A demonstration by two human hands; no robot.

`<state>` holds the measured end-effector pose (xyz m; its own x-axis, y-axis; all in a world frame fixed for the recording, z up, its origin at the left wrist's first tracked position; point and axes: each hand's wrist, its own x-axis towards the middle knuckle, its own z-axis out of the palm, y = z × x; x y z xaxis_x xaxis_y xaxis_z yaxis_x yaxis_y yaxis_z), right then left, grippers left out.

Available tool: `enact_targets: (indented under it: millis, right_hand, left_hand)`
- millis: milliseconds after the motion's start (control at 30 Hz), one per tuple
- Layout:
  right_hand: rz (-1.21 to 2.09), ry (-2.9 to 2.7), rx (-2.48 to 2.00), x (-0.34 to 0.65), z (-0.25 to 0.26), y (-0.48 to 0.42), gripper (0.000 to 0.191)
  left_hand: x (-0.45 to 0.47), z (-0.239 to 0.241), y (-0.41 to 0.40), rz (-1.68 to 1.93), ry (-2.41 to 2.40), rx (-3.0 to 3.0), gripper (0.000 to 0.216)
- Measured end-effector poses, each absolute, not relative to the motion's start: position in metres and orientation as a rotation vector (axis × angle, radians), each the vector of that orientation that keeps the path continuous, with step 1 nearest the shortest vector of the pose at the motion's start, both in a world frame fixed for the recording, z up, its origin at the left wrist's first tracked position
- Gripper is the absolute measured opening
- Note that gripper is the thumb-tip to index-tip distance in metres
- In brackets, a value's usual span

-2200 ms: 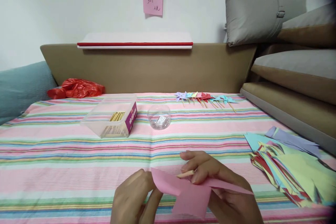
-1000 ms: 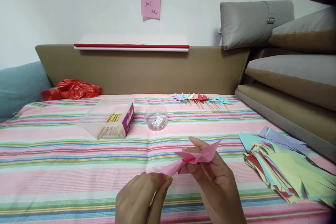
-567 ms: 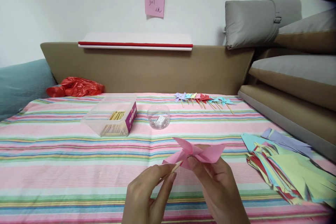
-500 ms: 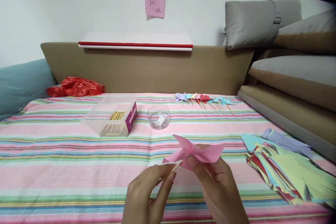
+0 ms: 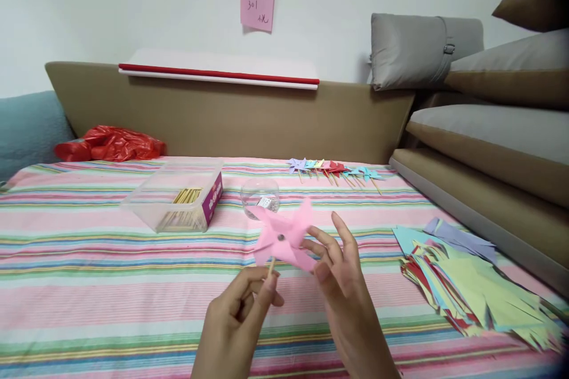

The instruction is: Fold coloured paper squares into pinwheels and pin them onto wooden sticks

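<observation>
A pink paper pinwheel (image 5: 283, 237) on a thin wooden stick stands upright in front of me, its face toward the camera and a small pin at its centre. My left hand (image 5: 237, 320) pinches the stick from below. My right hand (image 5: 342, 284) is beside the wheel with fingers spread, fingertips touching the lower right blade.
On the striped cloth (image 5: 89, 272) lie a clear box of wooden sticks (image 5: 178, 201), a small clear round tub (image 5: 260, 196), a row of finished pinwheels (image 5: 331, 169) at the back, and a stack of cut coloured paper (image 5: 471, 284) at right. A red plastic bag (image 5: 109, 145) lies far left. Cushions are piled right.
The pinwheel went from being pressed flat between both hands to standing upright on its stick. My right hand let go of it and opened; my left hand keeps the stick.
</observation>
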<state>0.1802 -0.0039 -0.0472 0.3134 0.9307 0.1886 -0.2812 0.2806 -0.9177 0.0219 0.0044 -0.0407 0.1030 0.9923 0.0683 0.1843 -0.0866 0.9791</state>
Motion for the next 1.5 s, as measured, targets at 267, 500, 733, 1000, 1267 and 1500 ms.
enact_targets:
  millis: [267,500,733,1000,1267,1500]
  right_hand:
    - [1.168,-1.486,-1.308,0.16,-0.057,-0.007,0.033]
    - [1.18,-1.517,-1.273,0.134,-0.07,-0.009,0.039]
    - [1.175,-1.338,-1.266,0.147,-0.091,-0.007,0.044]
    - [0.857,-1.192,-1.522,0.235,-0.1,0.04,0.057]
    - [0.72,-1.256,-1.77,0.281,-0.069,0.2,0.03]
    - [0.694,-1.324,-2.063,0.257,-0.095,0.289,0.033]
  left_hand:
    - [0.017,-0.058,0.021,1.244,1.14,0.866,0.035]
    - [0.027,-0.054,0.014,1.183,1.04,0.775,0.042]
    - [0.034,-0.06,0.017,1.133,1.039,1.054,0.052]
    - [0.037,-0.079,0.015,0.642,1.257,1.897,0.031]
    - [0.049,-0.067,0.027,0.163,1.115,1.981,0.048]
    - [0.054,-0.084,0.035,0.064,1.065,1.979,0.049]
